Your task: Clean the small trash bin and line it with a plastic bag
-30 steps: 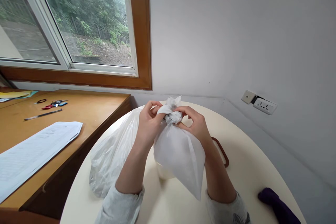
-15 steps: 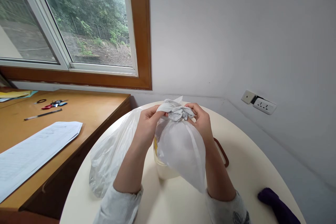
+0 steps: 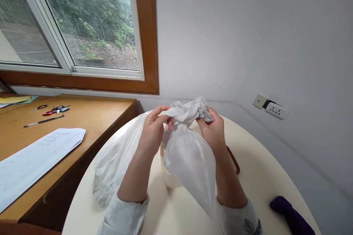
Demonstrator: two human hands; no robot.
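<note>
A white plastic bag (image 3: 190,154) hangs puffed out between my arms, its neck gathered and twisted at the top. My left hand (image 3: 154,128) pinches the gathered neck from the left side, thumb and fingers closed on the plastic. On the other side, my right hand (image 3: 213,126) grips the crumpled end of the same bag. Behind the bag stands a cream-coloured container (image 3: 170,179) with something yellow at its rim; most of it is hidden. A second clear plastic bag (image 3: 118,165) lies on the table beside my left forearm.
The round cream table (image 3: 264,176) carries a brown handle-like loop (image 3: 234,159) and a dark purple cloth item (image 3: 291,213) at the right. A wooden desk (image 3: 99,117) at the left holds papers (image 3: 41,161), a pen (image 3: 43,121) and keys (image 3: 57,109). Wall sockets (image 3: 277,110) are at right.
The knot-like bunch at the bag's neck has loosened and spread upward. My right hand has shifted slightly right and down, and the bag's lower end hangs a little lower.
</note>
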